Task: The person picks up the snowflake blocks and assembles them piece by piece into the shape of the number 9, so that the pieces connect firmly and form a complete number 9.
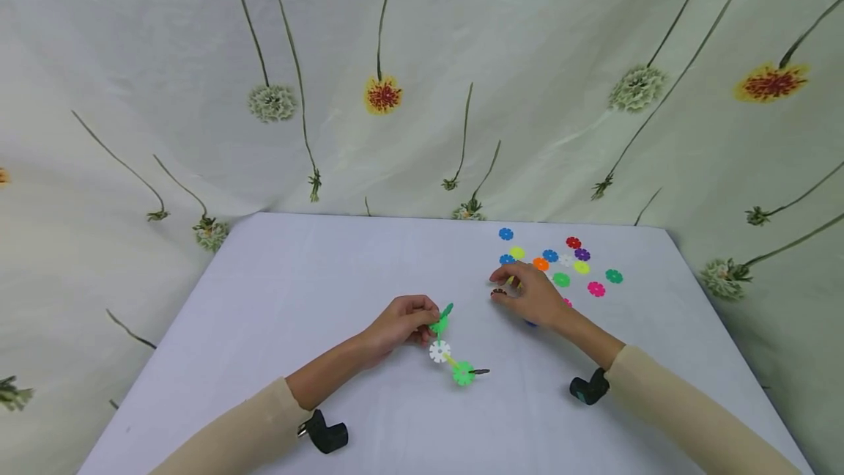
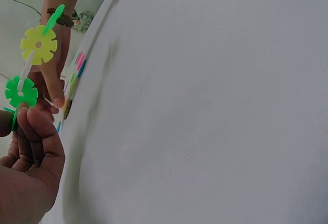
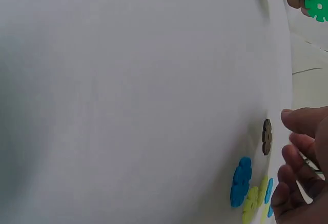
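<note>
My left hand pinches the upper end of a chain of slotted flower-shaped plastic discs between thumb and fingers. From the green disc at the fingertips, the chain runs through a white disc, a yellow disc, a light green disc and a brown disc at its far end. To the right, my right hand is over the table with thumb and fingers bent and apart. A loose brown disc lies just beyond its fingertips, and a blue disc lies near it.
Around and behind the right hand, several loose discs are scattered, among them a red disc, a green disc and a pink disc. The white-covered table meets a flower-printed cloth at its back edge.
</note>
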{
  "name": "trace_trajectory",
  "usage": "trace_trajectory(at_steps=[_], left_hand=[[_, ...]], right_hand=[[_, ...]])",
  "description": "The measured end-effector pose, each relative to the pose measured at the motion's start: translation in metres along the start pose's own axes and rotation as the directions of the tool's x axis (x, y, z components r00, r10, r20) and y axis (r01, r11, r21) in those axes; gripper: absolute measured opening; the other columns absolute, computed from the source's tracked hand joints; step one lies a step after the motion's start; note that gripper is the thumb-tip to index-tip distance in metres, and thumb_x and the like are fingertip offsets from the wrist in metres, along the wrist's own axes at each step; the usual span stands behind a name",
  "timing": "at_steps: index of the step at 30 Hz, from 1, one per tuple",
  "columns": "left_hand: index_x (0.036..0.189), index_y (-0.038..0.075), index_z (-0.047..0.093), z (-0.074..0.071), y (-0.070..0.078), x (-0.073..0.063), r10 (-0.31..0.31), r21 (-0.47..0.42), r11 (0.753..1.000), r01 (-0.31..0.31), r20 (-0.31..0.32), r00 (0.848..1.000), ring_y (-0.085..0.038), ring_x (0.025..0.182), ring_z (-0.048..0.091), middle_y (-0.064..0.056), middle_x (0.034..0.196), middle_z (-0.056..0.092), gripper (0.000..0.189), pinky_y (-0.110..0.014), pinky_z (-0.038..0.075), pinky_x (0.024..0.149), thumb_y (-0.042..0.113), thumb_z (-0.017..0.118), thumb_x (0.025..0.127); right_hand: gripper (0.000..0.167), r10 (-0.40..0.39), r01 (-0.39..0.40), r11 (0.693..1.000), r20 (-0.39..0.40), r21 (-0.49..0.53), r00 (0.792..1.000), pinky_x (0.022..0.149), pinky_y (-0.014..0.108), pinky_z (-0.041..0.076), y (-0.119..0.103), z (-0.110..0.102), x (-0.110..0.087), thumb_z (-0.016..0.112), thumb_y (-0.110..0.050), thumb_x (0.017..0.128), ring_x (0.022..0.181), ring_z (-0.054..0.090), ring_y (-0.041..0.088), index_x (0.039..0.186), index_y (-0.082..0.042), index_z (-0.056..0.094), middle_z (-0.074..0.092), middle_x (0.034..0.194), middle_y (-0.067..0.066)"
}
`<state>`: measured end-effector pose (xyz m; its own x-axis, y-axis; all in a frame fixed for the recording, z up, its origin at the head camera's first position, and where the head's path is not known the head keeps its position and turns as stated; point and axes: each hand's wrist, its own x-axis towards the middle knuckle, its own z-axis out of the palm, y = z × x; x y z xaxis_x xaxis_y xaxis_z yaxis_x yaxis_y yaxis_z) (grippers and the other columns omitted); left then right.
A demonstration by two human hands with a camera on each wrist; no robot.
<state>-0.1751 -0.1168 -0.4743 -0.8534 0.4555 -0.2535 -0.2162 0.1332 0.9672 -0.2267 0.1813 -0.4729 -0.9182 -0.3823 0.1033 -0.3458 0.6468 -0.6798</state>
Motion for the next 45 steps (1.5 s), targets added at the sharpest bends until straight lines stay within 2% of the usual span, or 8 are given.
trace_trajectory(at_steps=[3,6,16,24,31,37,41,45], left_hand=[[0.110,0.000,0.064,0.001,0.000,-0.001,-0.004,-0.004,1.000,0.004,-0.005,1.000,-0.010,0.073,0.059,0.003,0.083,0.063,0.015,-0.022,0.055,0.071,0.014,0.060,0.106],[0.109,0.000,0.064,0.001,0.000,-0.001,-0.013,-0.008,1.000,0.013,-0.013,1.000,-0.010,0.072,0.060,0.003,0.083,0.063,0.015,-0.022,0.056,0.071,0.014,0.060,0.105],[0.110,0.000,0.065,0.000,-0.002,-0.001,-0.024,-0.013,1.000,0.024,-0.017,1.000,-0.009,0.072,0.060,0.003,0.082,0.064,0.017,-0.021,0.056,0.070,0.016,0.061,0.105],[0.111,0.000,0.064,-0.001,-0.003,-0.002,-0.038,-0.018,0.999,0.038,-0.021,0.999,-0.009,0.072,0.060,0.002,0.083,0.064,0.018,-0.021,0.056,0.070,0.016,0.061,0.105],[0.111,0.000,0.064,0.000,-0.004,-0.002,-0.038,-0.023,0.999,0.038,-0.023,0.999,-0.009,0.072,0.060,0.002,0.082,0.064,0.018,-0.021,0.056,0.070,0.016,0.062,0.105],[0.111,0.000,0.064,-0.001,-0.007,-0.002,-0.041,-0.028,0.999,0.040,-0.018,0.999,-0.009,0.073,0.060,0.002,0.082,0.063,0.017,-0.022,0.057,0.070,0.016,0.062,0.105],[0.110,0.001,0.065,-0.001,-0.007,-0.001,-0.043,-0.018,0.999,0.043,-0.022,0.999,-0.010,0.073,0.058,0.002,0.082,0.061,0.017,-0.022,0.055,0.069,0.017,0.061,0.106],[0.109,0.002,0.064,-0.001,-0.006,-0.001,-0.051,-0.005,0.999,0.051,-0.029,0.998,-0.010,0.073,0.055,0.003,0.080,0.058,0.016,-0.022,0.052,0.068,0.018,0.060,0.106]], right_hand=[[0.025,0.034,-0.032,0.993,0.017,-0.111,0.999,0.094,0.039,0.054,0.004,-0.002,0.001,0.082,-0.022,0.094,0.109,0.063,0.026,0.116,-0.010,0.076,0.072,0.112,0.008],[0.023,0.061,-0.052,0.986,0.051,-0.160,0.997,0.092,0.038,0.053,0.006,-0.003,0.002,0.083,-0.024,0.094,0.110,0.061,0.024,0.112,-0.013,0.076,0.070,0.112,0.007],[0.023,0.066,-0.053,0.985,0.075,-0.167,0.995,0.090,0.036,0.050,0.006,-0.006,0.005,0.084,-0.024,0.093,0.107,0.059,0.024,0.109,-0.011,0.073,0.069,0.109,0.007],[0.018,0.064,-0.054,0.992,0.093,-0.113,0.994,0.084,0.026,0.054,0.007,-0.006,0.003,0.081,-0.015,0.096,0.092,0.060,0.015,0.110,-0.011,0.071,0.070,0.097,0.002],[0.025,0.095,-0.079,0.978,0.071,-0.195,0.993,0.084,0.033,0.051,0.004,-0.009,0.003,0.083,-0.022,0.095,0.098,0.057,0.021,0.112,-0.008,0.071,0.063,0.104,0.008],[0.022,0.035,-0.027,0.996,0.091,-0.088,0.995,0.088,0.031,0.054,0.008,-0.008,0.003,0.081,-0.015,0.096,0.096,0.062,0.018,0.112,-0.009,0.066,0.071,0.104,0.005],[0.015,-0.026,0.025,1.000,0.105,0.012,0.994,0.084,0.024,0.057,0.011,-0.004,0.001,0.075,-0.011,0.100,0.090,0.068,0.013,0.114,-0.014,0.070,0.077,0.098,0.001],[0.014,-0.056,0.051,0.998,0.101,0.048,0.993,0.084,0.021,0.056,0.012,-0.001,0.001,0.073,-0.013,0.102,0.090,0.068,0.010,0.115,-0.017,0.075,0.078,0.100,-0.002]])
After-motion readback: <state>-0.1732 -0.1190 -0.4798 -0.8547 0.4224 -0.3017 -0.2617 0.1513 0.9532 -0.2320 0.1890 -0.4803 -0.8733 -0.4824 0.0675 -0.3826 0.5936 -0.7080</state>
